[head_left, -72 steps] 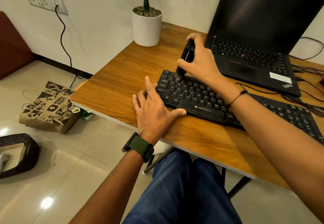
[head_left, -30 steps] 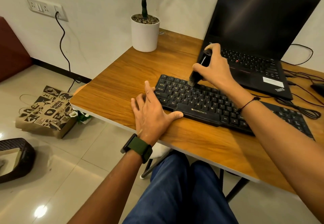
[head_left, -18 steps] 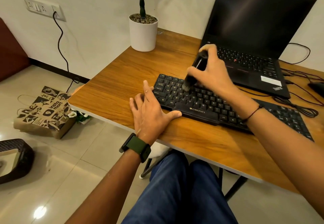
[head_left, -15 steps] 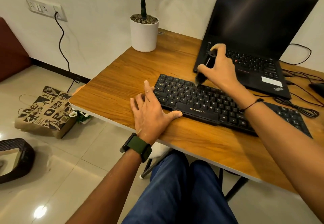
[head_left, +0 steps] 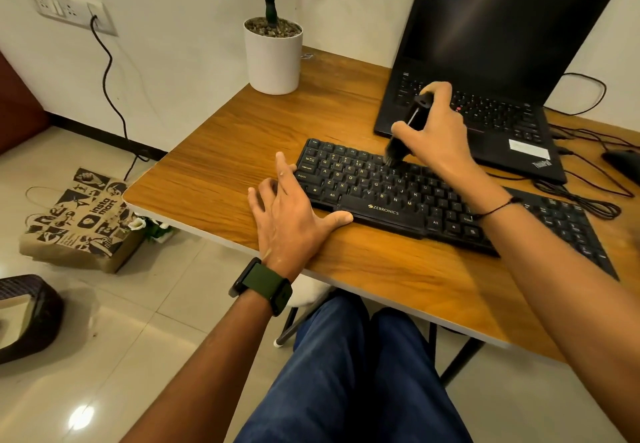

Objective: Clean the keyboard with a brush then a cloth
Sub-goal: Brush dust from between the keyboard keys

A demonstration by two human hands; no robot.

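Observation:
A black Zebronics keyboard (head_left: 398,196) lies across the wooden desk (head_left: 225,165). My right hand (head_left: 440,131) grips a small black brush (head_left: 403,134), held nearly upright with its bristles touching the number row near the keyboard's upper middle. My left hand (head_left: 294,214) lies flat on the desk with fingers spread, its index finger and thumb against the keyboard's left end. No cloth is in view.
An open black laptop (head_left: 485,79) stands just behind the keyboard. A white plant pot (head_left: 273,58) sits at the desk's far left corner. Cables (head_left: 588,179) and a mouse (head_left: 623,162) lie at the right. A paper bag (head_left: 83,221) sits on the floor.
My right hand has swept the brush back and forth over the upper key rows, ending a little left of half a second ago. My left hand has stayed put.

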